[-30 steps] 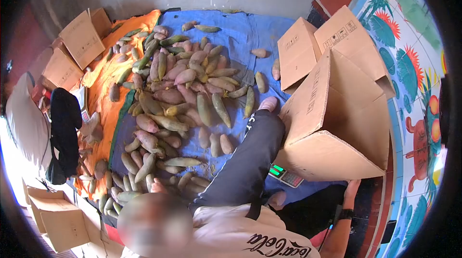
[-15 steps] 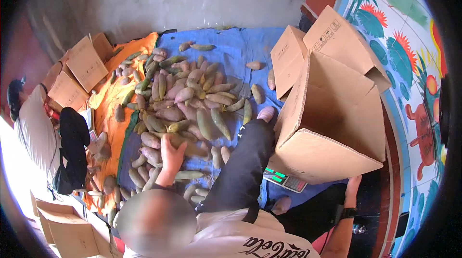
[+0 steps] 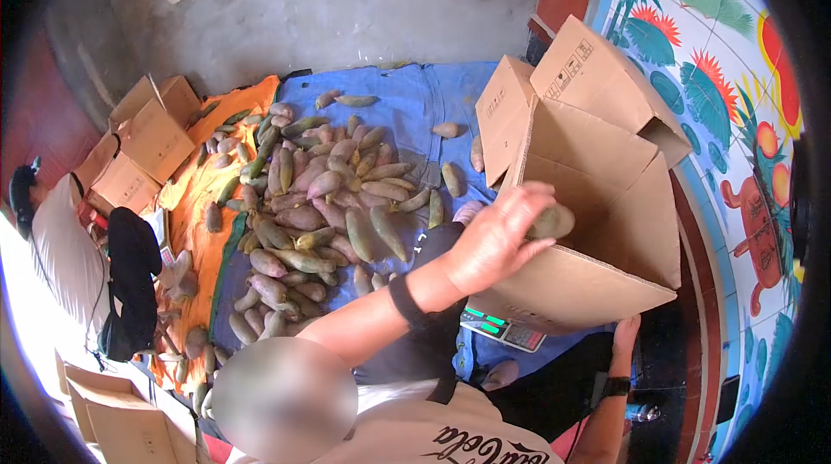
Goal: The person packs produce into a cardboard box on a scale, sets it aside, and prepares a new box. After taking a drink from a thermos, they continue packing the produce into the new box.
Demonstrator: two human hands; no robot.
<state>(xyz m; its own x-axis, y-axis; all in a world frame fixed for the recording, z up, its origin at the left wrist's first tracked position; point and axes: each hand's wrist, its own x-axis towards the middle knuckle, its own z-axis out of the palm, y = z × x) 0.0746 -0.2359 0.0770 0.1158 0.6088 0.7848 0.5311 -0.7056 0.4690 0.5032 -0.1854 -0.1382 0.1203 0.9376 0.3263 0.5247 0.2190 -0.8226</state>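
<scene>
My left hand (image 3: 498,235) is shut on a greenish-brown sweet potato (image 3: 552,222) and holds it over the near rim of a large open cardboard box (image 3: 597,286). The box is tilted and stands on a scale (image 3: 504,331) with a green display. My right hand (image 3: 625,334), with a watch on its wrist, rests low beside the box's bottom corner and holds nothing. To the left, a big pile of sweet potatoes (image 3: 320,196) lies on a blue tarp (image 3: 407,100). My leg in black trousers (image 3: 428,243) stretches toward the pile.
An orange tarp (image 3: 192,183) with more sweet potatoes lies left of the blue one. Cardboard boxes (image 3: 156,135) stand at the far left, others (image 3: 112,412) at the bottom left. Another person in white (image 3: 61,248) sits at the left edge. A painted wall (image 3: 736,118) runs along the right.
My left hand went down to the pile, took a sweet potato and swung right with it to the box opening. My right hand stayed beside the box.
</scene>
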